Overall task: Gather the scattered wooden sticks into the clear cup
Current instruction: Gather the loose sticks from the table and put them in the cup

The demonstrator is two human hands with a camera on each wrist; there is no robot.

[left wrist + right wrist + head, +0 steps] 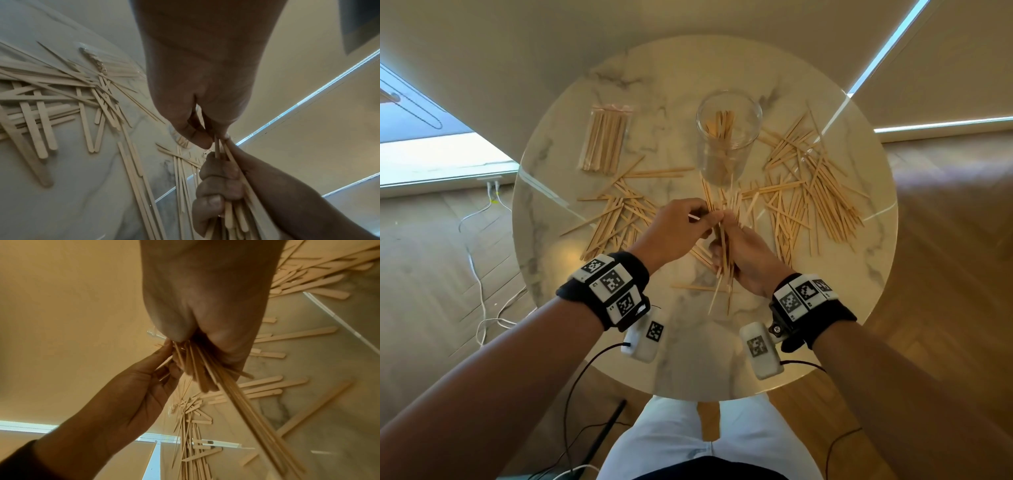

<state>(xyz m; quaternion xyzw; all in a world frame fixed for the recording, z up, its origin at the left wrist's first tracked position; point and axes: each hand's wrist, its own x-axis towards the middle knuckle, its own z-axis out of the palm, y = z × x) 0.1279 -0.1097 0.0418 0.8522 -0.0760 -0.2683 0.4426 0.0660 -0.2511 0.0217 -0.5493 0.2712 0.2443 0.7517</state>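
1. Just in front of the clear cup (727, 137), right hand (744, 255) fisted around a bundle of wooden sticks (723, 253).
2. Left hand (678, 226) pinching the bundle's upper ends.
3. Inside the cup, several sticks standing.
4. Scattered sticks (815, 185) on the marble table (688, 359), either side of the cup.
5. Left of the cup, a wrapped stick pack (606, 140).

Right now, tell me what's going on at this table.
A person is collecting wooden sticks. The right hand grips a bundle of sticks above the marble table, while the left hand pinches the bundle's top end. The clear cup already holds a few sticks. Many loose sticks lie scattered, and a wrapped pack sits at far left.
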